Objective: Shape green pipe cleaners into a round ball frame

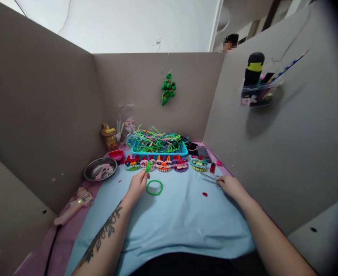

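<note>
My left hand (138, 185) is closed in a pinch on a bent green pipe cleaner (149, 166), which points up and away from me. Just right of that hand, a green pipe cleaner ring (154, 188) rests on the light blue cloth (183, 214). My right hand (231, 185) has its fingers closed at the handles of the scissors (210, 178), whose blades point left, low over the cloth. Beyond both hands stands a row of several colourful fuzzy pipe cleaner figures (163, 164). A small red piece (204, 194) lies near the scissors.
Behind the figures, a blue basket (160, 155) overflows with pipe cleaners. A metal bowl (100, 170) and a pink glue gun (73, 208) with a lit green light are at left. Grey partitions (146, 84) enclose the table; a holder (257, 96) hangs on the right one. A person's head shows beyond.
</note>
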The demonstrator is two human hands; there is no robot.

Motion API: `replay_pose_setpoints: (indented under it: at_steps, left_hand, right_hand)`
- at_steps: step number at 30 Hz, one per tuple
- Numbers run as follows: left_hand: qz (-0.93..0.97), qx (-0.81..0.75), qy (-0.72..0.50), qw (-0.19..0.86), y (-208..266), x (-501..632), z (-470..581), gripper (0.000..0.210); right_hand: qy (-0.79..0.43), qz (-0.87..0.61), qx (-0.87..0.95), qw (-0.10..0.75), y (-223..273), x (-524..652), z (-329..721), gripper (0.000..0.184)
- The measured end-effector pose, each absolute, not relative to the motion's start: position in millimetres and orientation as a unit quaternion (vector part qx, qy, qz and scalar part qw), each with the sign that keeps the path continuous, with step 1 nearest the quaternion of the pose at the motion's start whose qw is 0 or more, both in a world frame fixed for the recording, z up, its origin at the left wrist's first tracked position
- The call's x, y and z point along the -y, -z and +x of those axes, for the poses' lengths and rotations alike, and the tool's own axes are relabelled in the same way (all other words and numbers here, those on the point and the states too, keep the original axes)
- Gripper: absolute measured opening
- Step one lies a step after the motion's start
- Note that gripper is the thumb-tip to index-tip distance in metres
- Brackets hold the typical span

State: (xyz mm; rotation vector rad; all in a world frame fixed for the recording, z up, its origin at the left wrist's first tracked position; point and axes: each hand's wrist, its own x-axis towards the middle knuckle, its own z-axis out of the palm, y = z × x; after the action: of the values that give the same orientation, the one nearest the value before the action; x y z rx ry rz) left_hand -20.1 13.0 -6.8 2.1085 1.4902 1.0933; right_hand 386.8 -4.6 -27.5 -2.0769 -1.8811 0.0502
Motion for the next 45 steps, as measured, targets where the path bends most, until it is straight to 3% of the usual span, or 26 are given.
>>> replay_pose_setpoints:
  at_steps: [4, 7, 10, 13, 15, 18, 20, 22, 27, 31, 37, 40, 43, 45]
  left_hand:
    - [0.724, -0.539, -0.393, 0.173, 5, -14, -20, 0.031]
    - [0.712, -0.546, -0.404, 0.176, 5, -16, -20, 0.031]
    - [0.705, -0.546, -0.416, 0.176, 6, -18, -21, 0.031]
    - [0.694, -0.555, -0.423, 0.176, 7, -18, -24, 0.032]
    - [0.684, -0.563, -0.429, 0.179, 5, -17, -26, 0.033]
    - [0.67, -0.572, -0.437, 0.183, 3, -17, -26, 0.032]
    - [0.664, -0.574, -0.441, 0.189, 2, -19, -24, 0.032]
    - [0.656, -0.577, -0.443, 0.199, 3, -22, -20, 0.032]
    - [0.706, -0.564, -0.38, 0.199, 6, -19, -16, 0.03]
    - [0.803, -0.49, -0.25, 0.229, 6, -7, -19, 0.033]
    - [0.813, -0.545, -0.149, 0.142, 3, -5, -22, 0.031]
    - [0.786, -0.601, -0.109, 0.097, 4, -9, -25, 0.031]
    - [0.762, -0.637, -0.085, 0.084, 4, -11, -27, 0.033]
    - [0.759, -0.64, -0.082, 0.086, 4, -12, -25, 0.035]
  right_hand:
    - [-0.008, -0.761, 0.64, 0.105, 17, 13, 368, 0.023]
    - [-0.001, -0.723, 0.669, 0.175, -6, 36, 311, 0.031]
    - [-0.119, -0.512, 0.83, 0.188, -23, 67, 227, 0.035]
    - [-0.219, -0.29, 0.925, 0.111, -20, 92, 164, 0.062]
    - [-0.251, -0.232, 0.939, 0.046, -11, 97, 154, 0.068]
    - [-0.219, -0.379, 0.899, 0.0, -3, 86, 187, 0.072]
    - [-0.1, -0.614, 0.782, 0.046, -5, 74, 220, 0.062]
    - [-0.009, -0.703, 0.706, 0.087, -12, 66, 243, 0.052]
    - [-0.137, -0.503, 0.85, 0.072, -17, 69, 219, 0.039]
    - [-0.245, -0.335, 0.908, 0.064, -14, 81, 175, 0.05]
    - [-0.295, -0.235, 0.926, 0.037, -7, 86, 150, 0.073]
    - [-0.279, -0.285, 0.917, 0.004, -4, 68, 164, 0.076]
    - [-0.157, -0.57, 0.804, 0.064, -4, 47, 188, 0.068]
    - [-0.087, -0.647, 0.752, 0.094, -5, 41, 199, 0.064]
